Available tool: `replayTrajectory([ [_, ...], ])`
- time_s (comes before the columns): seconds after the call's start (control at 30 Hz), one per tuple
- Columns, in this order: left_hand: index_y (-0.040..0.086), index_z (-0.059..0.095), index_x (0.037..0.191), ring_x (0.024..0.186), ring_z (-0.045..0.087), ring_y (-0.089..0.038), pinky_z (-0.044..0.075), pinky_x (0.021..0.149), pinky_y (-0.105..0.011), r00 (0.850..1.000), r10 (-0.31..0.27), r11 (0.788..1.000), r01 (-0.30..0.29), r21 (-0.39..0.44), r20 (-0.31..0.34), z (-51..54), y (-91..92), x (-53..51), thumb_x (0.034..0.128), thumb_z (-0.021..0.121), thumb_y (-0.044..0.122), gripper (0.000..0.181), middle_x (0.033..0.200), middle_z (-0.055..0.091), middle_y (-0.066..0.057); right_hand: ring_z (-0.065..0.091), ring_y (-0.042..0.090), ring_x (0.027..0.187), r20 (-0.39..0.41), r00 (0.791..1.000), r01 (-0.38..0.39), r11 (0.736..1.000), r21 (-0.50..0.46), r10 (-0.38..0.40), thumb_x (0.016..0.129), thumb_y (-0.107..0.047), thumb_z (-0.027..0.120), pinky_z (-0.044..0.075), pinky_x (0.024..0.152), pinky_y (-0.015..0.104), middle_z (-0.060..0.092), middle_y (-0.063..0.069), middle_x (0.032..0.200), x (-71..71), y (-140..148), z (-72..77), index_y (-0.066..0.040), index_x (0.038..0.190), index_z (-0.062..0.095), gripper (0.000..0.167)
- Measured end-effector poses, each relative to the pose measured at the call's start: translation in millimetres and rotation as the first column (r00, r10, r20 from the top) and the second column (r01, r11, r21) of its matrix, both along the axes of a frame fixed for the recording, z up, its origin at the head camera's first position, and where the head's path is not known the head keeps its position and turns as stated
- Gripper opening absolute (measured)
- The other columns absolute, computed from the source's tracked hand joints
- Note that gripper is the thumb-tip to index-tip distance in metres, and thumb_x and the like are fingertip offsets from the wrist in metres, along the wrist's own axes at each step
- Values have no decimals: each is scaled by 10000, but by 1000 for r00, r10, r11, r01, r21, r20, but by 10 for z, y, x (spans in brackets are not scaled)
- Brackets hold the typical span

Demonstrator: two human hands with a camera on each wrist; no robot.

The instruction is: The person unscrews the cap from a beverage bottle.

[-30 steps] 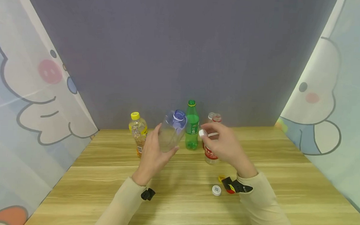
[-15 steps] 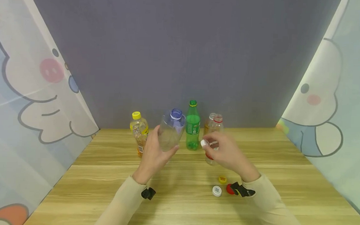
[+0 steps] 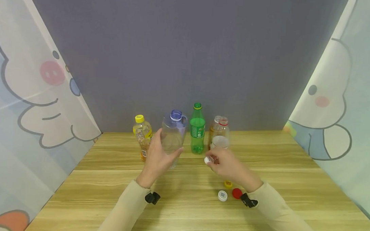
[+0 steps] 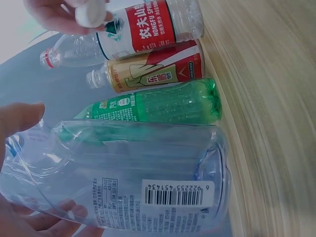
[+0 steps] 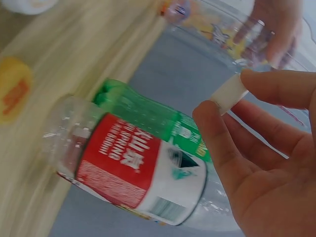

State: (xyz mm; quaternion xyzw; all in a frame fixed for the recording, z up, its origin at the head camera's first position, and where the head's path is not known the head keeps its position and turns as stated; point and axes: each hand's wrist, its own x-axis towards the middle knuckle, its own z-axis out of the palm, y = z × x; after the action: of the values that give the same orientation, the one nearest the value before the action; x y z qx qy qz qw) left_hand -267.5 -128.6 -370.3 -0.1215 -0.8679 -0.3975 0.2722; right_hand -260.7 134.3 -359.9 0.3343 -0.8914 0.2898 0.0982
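Note:
My left hand grips a large clear, bluish plastic bottle round its body. The bottle stands nearly upright with its mouth uncapped, and the left wrist view shows a barcode low on its side. Between thumb and fingertips, my right hand pinches a small white bottle cap. That hand is in front of a clear water bottle with a red and white label, apart from the large bottle. Whether the large bottle's base touches the table is hard to tell.
Behind stand an open green bottle and a gold-and-red labelled bottle. A yellow-capped bottle is at left. On the wooden table lie a white cap, a red cap and a yellow cap. A grey panel rises behind.
The large bottle has straightened from a rightward tilt, its mouth shifting left. My right hand has come down with the white cap, away from the mouths of the bottles behind it.

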Motion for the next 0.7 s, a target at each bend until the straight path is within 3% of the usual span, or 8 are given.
replayTrajectory([
  [0.23, 38, 340, 1530, 1223, 548, -337, 473, 995, -552, 1000, -9, 999, 10, 34, -3, -9, -8, 6, 769, 889, 403, 1007, 1366, 532, -181, 625, 169, 847, 8, 1000, -12, 996, 92, 12, 863, -25, 759, 546, 758, 364, 684, 17, 940, -10, -6, -165, -14, 1042, 718, 184],
  [0.43, 55, 339, 1530, 1208, 556, -334, 484, 982, -547, 1000, -8, 999, 8, 46, -4, -32, -15, -5, 785, 879, 408, 986, 1346, 537, -167, 640, 190, 881, 11, 999, -52, 988, 145, 51, 850, 3, 739, 553, 781, 385, 693, 59, 953, 8, -7, -265, 20, 1033, 715, 185],
  [0.7, 63, 320, 1542, 1226, 549, -340, 479, 988, -555, 1000, -13, 999, 12, 45, 21, -41, -29, -43, 803, 855, 444, 989, 1362, 525, -167, 666, 248, 950, 50, 998, -50, 970, 236, 39, 851, -40, 775, 559, 831, 437, 698, 79, 990, 32, 0, -387, 24, 1023, 713, 193],
])
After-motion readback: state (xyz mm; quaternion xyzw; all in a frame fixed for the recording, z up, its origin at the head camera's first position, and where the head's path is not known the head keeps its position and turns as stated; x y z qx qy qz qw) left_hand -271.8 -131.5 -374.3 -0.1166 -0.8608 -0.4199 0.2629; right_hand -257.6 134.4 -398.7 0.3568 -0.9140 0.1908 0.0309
